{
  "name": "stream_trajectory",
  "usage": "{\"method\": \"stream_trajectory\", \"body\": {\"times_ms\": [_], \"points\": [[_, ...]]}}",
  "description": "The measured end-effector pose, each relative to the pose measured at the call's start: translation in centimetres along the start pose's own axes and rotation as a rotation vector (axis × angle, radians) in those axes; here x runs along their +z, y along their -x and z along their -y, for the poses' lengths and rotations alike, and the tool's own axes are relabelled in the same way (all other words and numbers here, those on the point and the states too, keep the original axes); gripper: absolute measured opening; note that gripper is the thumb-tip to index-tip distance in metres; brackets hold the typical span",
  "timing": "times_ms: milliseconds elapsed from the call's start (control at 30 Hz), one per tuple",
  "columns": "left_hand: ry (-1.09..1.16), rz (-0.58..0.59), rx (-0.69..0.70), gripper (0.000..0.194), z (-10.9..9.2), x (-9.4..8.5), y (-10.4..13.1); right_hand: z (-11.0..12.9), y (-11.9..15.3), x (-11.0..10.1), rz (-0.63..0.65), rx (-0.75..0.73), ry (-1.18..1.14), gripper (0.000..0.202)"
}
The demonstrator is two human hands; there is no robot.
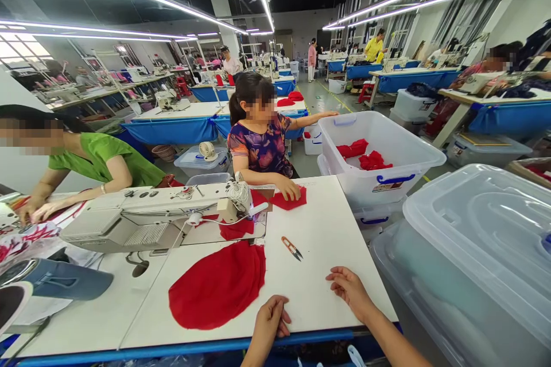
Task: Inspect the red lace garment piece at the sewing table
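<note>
My left hand point(271, 318) hovers at the table's front edge, its fingers loosely curled and apart, holding nothing. To its right, my right hand point(350, 293) is over the white tabletop, open and empty with bent fingers. A rounded stack of red fabric pieces point(219, 289) lies left of my left hand. Thread snips point(292, 248) with orange handles rest on the table beyond both hands. Across the table, a co-worker's hand point(287, 188) presses on a red fabric piece point(293, 200) beside the sewing machine point(159, 215).
A clear plastic bin point(374, 146) with red fabric inside stands beyond the table's right edge. Lidded bins point(482, 252) crowd close on my right. A blue-grey cylindrical container point(71, 279) lies at left. Another person in a green top point(103, 155) works at far left.
</note>
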State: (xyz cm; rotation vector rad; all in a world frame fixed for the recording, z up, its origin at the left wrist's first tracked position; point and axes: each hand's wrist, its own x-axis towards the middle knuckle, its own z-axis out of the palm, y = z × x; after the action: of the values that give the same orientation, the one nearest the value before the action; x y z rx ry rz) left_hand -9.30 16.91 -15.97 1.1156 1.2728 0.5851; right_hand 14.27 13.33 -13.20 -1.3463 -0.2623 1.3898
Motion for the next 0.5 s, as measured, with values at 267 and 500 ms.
{"method": "stream_trajectory", "body": {"times_ms": [267,500], "points": [[-0.009,-0.009,-0.067,0.075,-1.4,0.1,0.2,0.0,-0.1,0.1,0.011,-0.003,-0.005,0.026],[0.015,-0.071,0.003,0.074,0.2,0.3,-0.4,0.0,0.0,0.1,0.031,-0.021,-0.008,0.025]]}}
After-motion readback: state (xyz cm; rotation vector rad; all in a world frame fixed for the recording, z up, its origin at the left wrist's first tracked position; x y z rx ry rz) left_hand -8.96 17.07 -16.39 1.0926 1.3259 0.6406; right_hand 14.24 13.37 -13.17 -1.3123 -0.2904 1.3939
